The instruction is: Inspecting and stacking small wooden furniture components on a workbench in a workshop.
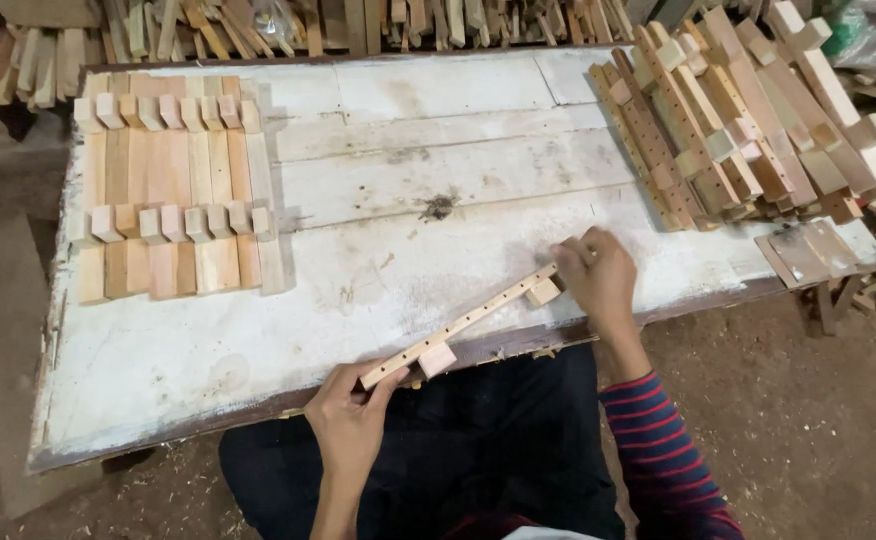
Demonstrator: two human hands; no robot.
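Observation:
A long thin wooden slat (pixel 463 323) with a row of holes and two small blocks fixed under it lies slanted over the near edge of the white worktable (pixel 398 180). My left hand (pixel 350 415) grips its near end. My right hand (pixel 598 275) holds its far end beside one of the blocks.
Several finished slats with blocks lie side by side at the table's left (pixel 173 190). A heap of perforated slats with blocks (pixel 738 120) is piled at the right. Scrap sticks (pixel 258 25) lie beyond the far edge. Small boards (pixel 808 250) rest at the right corner. Dirt floor (pixel 808 420) below.

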